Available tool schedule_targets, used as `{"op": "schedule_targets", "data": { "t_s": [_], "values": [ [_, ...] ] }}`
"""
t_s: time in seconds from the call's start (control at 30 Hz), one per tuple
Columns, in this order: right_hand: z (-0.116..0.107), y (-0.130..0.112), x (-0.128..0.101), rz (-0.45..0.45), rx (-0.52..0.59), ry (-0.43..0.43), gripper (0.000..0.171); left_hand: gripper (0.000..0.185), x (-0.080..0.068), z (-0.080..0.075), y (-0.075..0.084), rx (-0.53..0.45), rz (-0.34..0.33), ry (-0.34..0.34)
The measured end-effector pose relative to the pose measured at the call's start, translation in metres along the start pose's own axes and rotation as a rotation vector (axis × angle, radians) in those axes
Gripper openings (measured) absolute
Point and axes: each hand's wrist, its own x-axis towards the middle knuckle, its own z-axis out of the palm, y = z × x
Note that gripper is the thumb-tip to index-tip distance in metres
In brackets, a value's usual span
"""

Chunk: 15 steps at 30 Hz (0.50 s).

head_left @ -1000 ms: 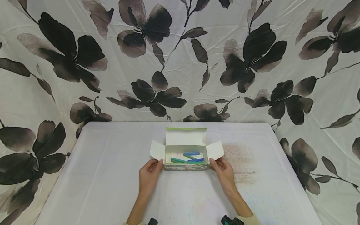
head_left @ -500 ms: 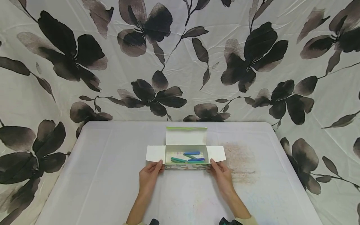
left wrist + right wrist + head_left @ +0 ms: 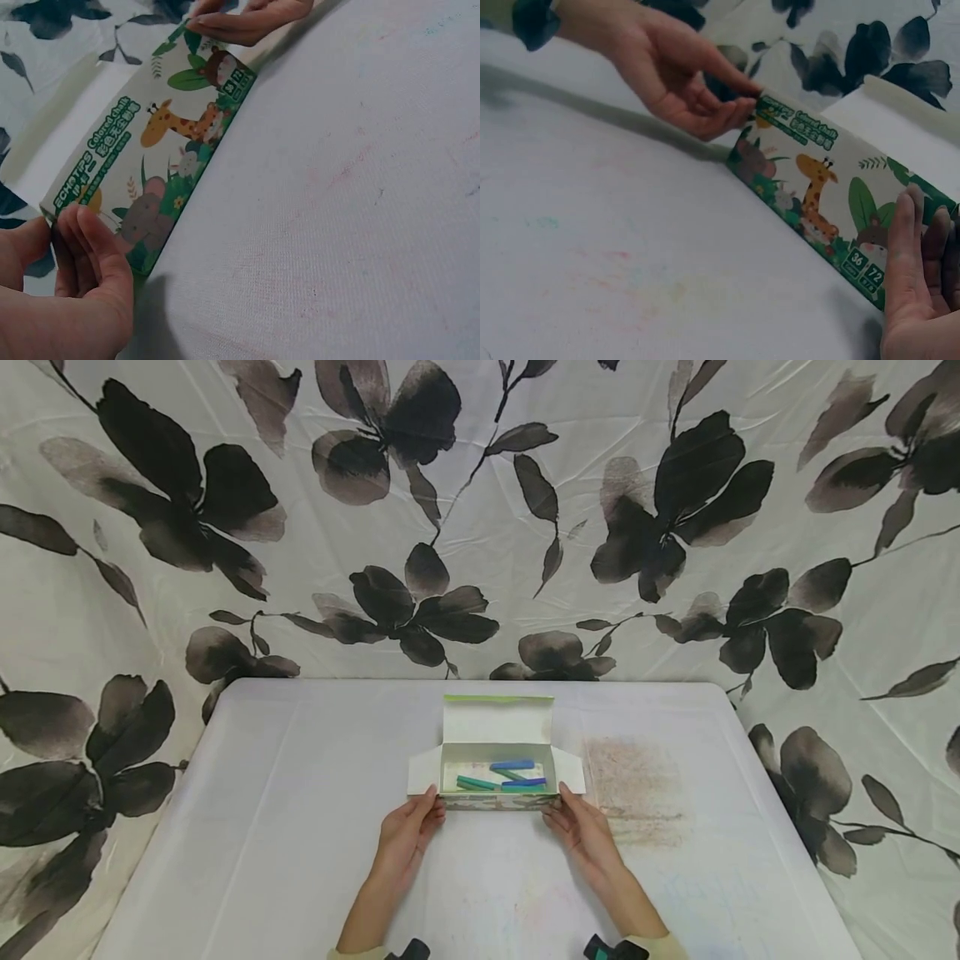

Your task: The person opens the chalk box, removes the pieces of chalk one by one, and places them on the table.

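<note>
An open chalk box (image 3: 498,801) with jungle animals printed on its front (image 3: 172,161) (image 3: 825,184) lies mid-table, its lid (image 3: 497,722) standing up at the back. Blue and green chalk sticks (image 3: 510,775) lie inside. My left hand (image 3: 423,814) pinches the box's left front corner (image 3: 79,247) (image 3: 705,97), beside the left side flap (image 3: 423,771). My right hand (image 3: 561,810) holds the right front corner, fingers along the front face (image 3: 915,262) (image 3: 247,19), beside the right flap (image 3: 570,768). Both flaps tilt upward.
The white table (image 3: 300,827) carries a brownish chalk smudge (image 3: 633,785) right of the box and faint coloured marks near the front. A floral cloth (image 3: 480,527) hangs behind and around the table. Wrist-worn cameras (image 3: 611,950) peek in at the bottom edge.
The two side flaps, spread flat half a second ago, now angle up and inward. Both hands have shifted slightly inward at the box's front corners.
</note>
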Motion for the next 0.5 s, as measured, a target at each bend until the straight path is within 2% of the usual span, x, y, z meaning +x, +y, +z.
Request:
{"op": "schedule_targets", "data": {
  "t_s": [0.2,0.37,0.5],
  "values": [
    [-0.0021,-0.0030,0.0003,0.113,0.096,-0.029,0.023,0.045,0.0001,-0.0013,0.0010,-0.059,-0.060,-0.022],
    [-0.0044,-0.0042,0.0014,0.143,0.086,-0.073,0.025,0.040,-0.0010,-0.0012,0.0012,-0.098,-0.084,-0.028],
    [-0.0062,-0.0034,0.0016,0.125,0.048,-0.047,0.026,0.042,-0.0027,0.0000,0.0013,-0.009,-0.047,0.033]
  ]
}}
